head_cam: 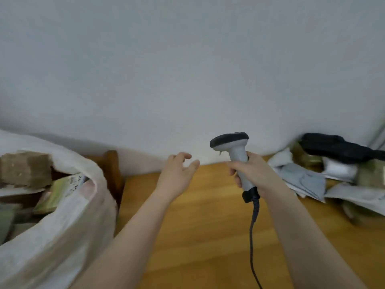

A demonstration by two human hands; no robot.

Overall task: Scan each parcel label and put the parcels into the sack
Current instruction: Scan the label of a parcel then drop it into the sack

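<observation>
1. We see the left hand (pixel 177 172) near the middle of the frame, raised above the wooden tabletop (pixel 198 230). Its fingers are spread and loosely bent, and it holds nothing.
2. Just to its right, the right hand (pixel 253 173) grips the grey handle of the scanner (pixel 234 148), with the fingers curled round it. The scanner stands upright, and its dark head at the top points toward the left of the frame.
3. A dark cable (pixel 253 226) leaves the base of the handle and runs down beside the right forearm to the bottom edge of the frame.
4. The white sack (pixel 68 226) fills the lower left of the frame, and its mouth is open.
5. Inside the sack, a brown parcel (pixel 25 170) lies at the far left. Beside it is a pale green parcel (pixel 56 192) with a printed label. We can make out more shapes below these, but they are too blurred to name.
6. At the right edge of the frame, a pile of parcels (pixel 306 180) lies on the tabletop, well apart from the sack. It holds grey and white soft mailers and some greenish-brown packets, all blurred.
7. A black package (pixel 337 148) lies on top of that pile, close against the wall (pixel 187 69).
8. A brown wooden post (pixel 112 165) stands between the sack and the wall. The pale wall fills the upper half of the frame.
</observation>
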